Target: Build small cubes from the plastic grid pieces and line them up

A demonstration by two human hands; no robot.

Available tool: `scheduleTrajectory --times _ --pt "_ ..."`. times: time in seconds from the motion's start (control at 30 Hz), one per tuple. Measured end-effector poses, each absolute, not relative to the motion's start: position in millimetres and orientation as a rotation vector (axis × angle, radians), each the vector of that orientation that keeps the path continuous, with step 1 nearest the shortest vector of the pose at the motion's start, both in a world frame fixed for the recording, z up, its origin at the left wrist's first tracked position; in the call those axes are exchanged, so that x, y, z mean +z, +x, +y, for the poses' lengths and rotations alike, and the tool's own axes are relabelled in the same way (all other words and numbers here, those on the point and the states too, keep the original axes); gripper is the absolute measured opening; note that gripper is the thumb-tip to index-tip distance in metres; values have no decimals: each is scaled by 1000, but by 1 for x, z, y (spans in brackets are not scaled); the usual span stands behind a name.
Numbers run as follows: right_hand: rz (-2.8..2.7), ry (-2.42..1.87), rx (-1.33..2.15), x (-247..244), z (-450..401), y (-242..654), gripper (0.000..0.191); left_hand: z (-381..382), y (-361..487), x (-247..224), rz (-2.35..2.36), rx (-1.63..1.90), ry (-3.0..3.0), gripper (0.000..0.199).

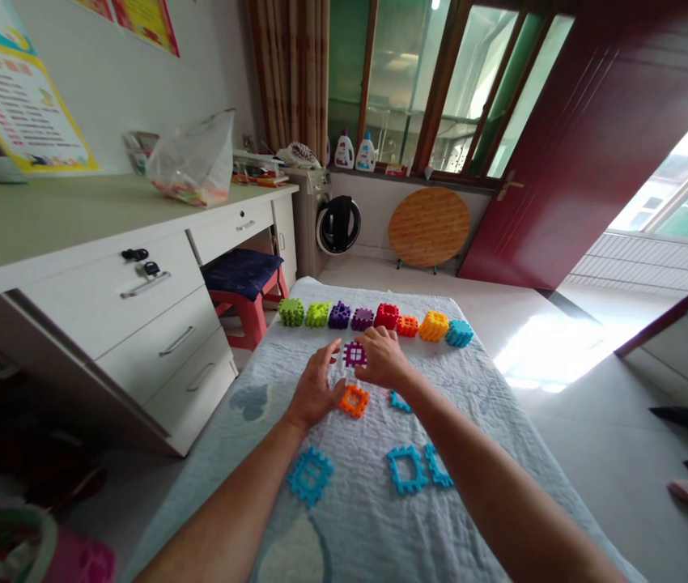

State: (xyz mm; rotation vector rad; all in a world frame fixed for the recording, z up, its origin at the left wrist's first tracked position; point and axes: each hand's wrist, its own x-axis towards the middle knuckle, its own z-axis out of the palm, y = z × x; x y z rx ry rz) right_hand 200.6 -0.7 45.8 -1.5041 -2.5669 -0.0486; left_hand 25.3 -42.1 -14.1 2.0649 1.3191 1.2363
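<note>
"both forearms (228,502) of mine are stretching in over a pale blue cloth (356,538)."

"and what are the hands doing?"

"my right hand (384,356) is gripping a purple square piece (354,354) by its right edge. my left hand (315,387) is curving toward the opposite side, thumb and fingers spreading apart; whether those fingertips are holding anything, i can't tell."

"where is that purple piece sitting?"

"it's showing between my two hands, just beyond an orange square piece (354,412). my left thumb is ending right beside the orange one's left edge; i'm not able to tell if they're touching."

"is any blue lying about?"

"yes. a blue windowed piece (311,476) is lying flat just inside my left forearm. a blue frame (409,488) is resting across from it, with a second blue frame (431,463) beside that, partly hiding behind my right forearm. another blue piece (401,404) is peeking out by my right wrist."

"and along the far side?"

"a row of toothed blocks (387,316) is running left to right: green, lime, dark purple, purple, red, orange, yellow, blue. past the cloth, a round wooden tabletop (429,227) is leaning against the wall."
</note>
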Motion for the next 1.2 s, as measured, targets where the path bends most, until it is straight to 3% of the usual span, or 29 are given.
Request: scheduleTrajectory --times 0.33,0.73,0.93,1.1,1.2 --pt "-2341 -1816 -166 54 93 211 46 -27 17 -26 1643 1258 1932 46" --pt "-2436 -1918 -13 47 116 205 49 -28 19 -24 1645 1225 1827 43" --pt "-2322 -1786 -128 56 98 205 57 -27 18 -27 1617 1242 1821 42" --pt "-2538 -1514 -24 60 33 203 39 -26 18 -28 1620 1257 1850 42" --pt "-2754 -1428 78 49 -15 197 52 -26 18 -27 1600 1237 1885 43"
